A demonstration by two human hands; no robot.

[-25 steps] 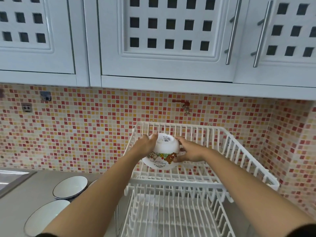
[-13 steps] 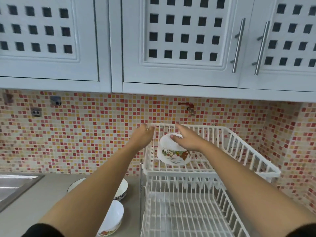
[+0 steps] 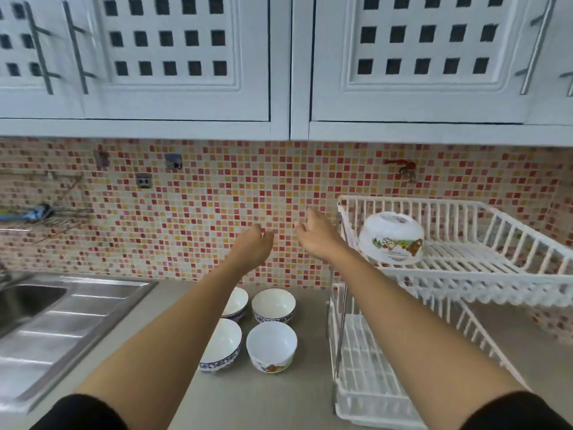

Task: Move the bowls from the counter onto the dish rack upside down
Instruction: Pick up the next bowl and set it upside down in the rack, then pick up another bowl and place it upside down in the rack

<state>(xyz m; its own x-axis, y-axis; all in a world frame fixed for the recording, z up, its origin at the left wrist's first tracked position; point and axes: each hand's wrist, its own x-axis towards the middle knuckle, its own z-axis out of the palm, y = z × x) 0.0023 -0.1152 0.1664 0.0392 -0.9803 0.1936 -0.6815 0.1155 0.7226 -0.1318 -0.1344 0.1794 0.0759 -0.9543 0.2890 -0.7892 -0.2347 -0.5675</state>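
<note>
Both arms reach forward, left hand (image 3: 252, 245) and right hand (image 3: 316, 235) loosely curled, empty.

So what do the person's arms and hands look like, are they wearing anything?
Both forearms are bare. Black sleeves are pushed up near the elbows at the bottom of the picture. The left hand and right hand wear no gloves. The picture is too blurry to tell about rings.

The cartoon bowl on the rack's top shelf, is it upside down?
Yes, upside down: the cartoon bowl shows its base on top, rim resting on the dish rack.
</note>
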